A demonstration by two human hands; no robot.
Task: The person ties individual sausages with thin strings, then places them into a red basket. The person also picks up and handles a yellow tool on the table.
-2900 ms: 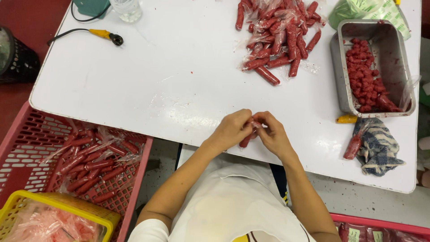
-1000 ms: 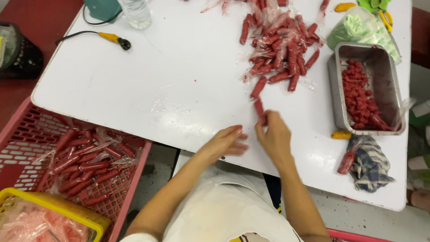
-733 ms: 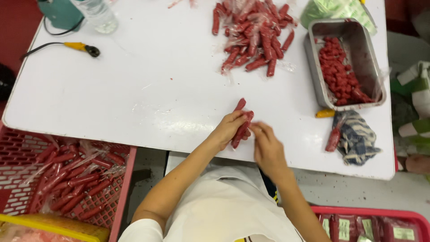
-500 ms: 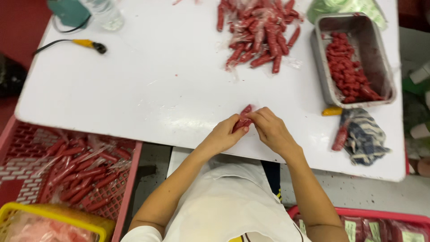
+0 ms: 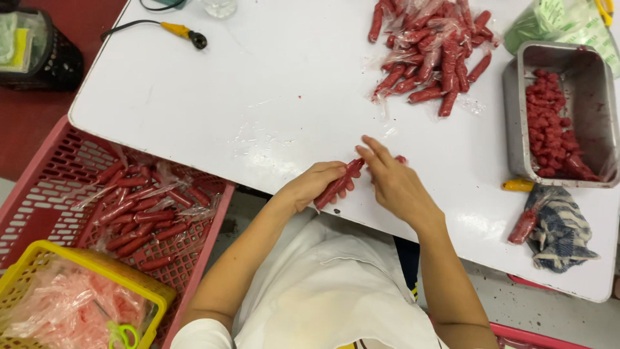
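While the left hand (image 5: pixel 314 185) is closing its fingers around a red sausage (image 5: pixel 337 184) at the near edge of the white table (image 5: pixel 258 97), the right hand (image 5: pixel 392 181) is meeting it from the three o'clock side, its fingertips (image 5: pixel 363 153) pinching at the sausage's upper end; whether that pinch is fully closed on the wrapper cannot be told from this view. The sausage is lying tilted, its far end pointing toward one o'clock, and it is sitting just above the table's edge in front of the person's white shirt (image 5: pixel 323 291). At twelve to one o'clock from the hands, well apart, a loose pile of wrapped sausages (image 5: pixel 433 58) is lying among clear film. At three o'clock a metal tray (image 5: pixel 516 116) is holding unwrapped red pieces (image 5: pixel 549 126), and just below it a striped cloth (image 5: pixel 562 226) is lying with one more sausage (image 5: pixel 523 226) touching its left side and a small yellow object (image 5: pixel 518 185) beside the tray's near corner. At nine o'clock, below table level, a pink crate (image 5: pixel 39 194) is holding further wrapped sausages (image 5: pixel 139 207), and a yellow basket (image 5: pixel 97 262) of crumpled film (image 5: pixel 64 310) is sitting at eight o'clock.
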